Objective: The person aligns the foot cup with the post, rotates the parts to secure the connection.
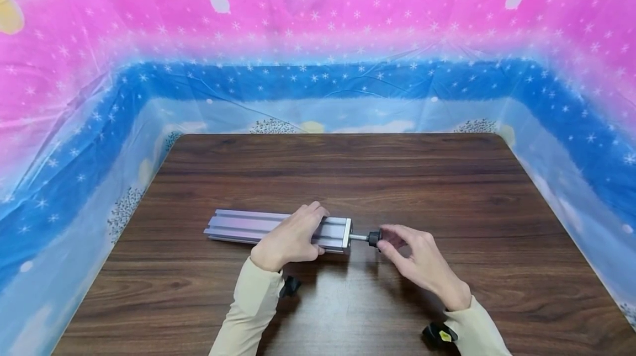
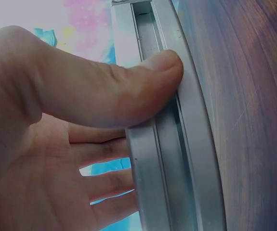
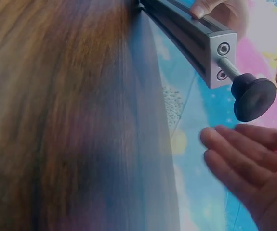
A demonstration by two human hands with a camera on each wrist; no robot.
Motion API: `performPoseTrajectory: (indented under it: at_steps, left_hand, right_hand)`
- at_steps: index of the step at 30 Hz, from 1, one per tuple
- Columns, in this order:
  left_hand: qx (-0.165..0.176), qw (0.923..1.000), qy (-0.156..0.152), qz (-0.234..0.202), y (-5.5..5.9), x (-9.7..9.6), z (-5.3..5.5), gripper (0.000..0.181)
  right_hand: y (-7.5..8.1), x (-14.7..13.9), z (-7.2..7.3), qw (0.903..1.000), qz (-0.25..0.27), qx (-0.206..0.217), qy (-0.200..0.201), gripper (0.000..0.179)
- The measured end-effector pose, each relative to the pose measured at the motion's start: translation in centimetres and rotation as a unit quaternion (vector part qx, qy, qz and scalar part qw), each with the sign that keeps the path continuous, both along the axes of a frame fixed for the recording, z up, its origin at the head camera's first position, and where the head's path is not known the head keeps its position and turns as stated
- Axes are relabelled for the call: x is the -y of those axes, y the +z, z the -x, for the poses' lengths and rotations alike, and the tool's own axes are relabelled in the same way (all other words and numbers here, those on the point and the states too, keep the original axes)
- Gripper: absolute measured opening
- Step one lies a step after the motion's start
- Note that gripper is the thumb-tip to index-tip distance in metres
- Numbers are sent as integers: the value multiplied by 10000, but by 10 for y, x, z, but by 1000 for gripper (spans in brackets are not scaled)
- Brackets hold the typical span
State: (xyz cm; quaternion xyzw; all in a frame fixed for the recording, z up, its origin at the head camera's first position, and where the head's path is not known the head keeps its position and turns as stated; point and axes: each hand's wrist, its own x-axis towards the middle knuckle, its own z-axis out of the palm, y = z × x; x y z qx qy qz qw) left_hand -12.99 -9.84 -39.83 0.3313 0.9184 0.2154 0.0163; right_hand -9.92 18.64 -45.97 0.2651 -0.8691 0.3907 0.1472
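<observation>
A silver aluminium extrusion [image 1: 243,224] with long slots lies lengthwise across the table, my left hand [image 1: 294,237] gripping its right part. In the left wrist view the thumb presses on the slotted side of the extrusion [image 2: 150,178], the fingers behind it. A pale end plate [image 3: 218,60] with two socket-head screws caps the right end. From it sticks out the threaded stem of a black levelling foot [image 3: 255,98]. My right hand [image 1: 424,259] is beside that foot; the right wrist view shows its fingers [image 3: 244,163] nearly straight, with a gap between them and the black disc.
The dark wood-grain table [image 1: 338,174] has rounded far corners. A pink and blue snowflake-patterned cloth [image 1: 318,80] hangs around its back and sides. Black wrist devices [image 1: 438,335] sit at both cream sleeves [image 1: 248,301].
</observation>
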Motion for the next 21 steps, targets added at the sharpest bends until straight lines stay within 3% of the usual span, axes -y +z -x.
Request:
performPoseTrajectory:
  at_steps: [5,10,21]
  left_hand:
    - [25,10000,13,3,1,1,1,57]
    - [47,10000,20,20,0,2,1,57]
    - [50,10000,16,13,0,0,1,57]
  right_hand:
    - [-1,1,3,9939,309,-876,599,70]
    - [1,3,6,9837,418,-1607,683,66]
    - [0,2,4,9947,138,-978,270,44]
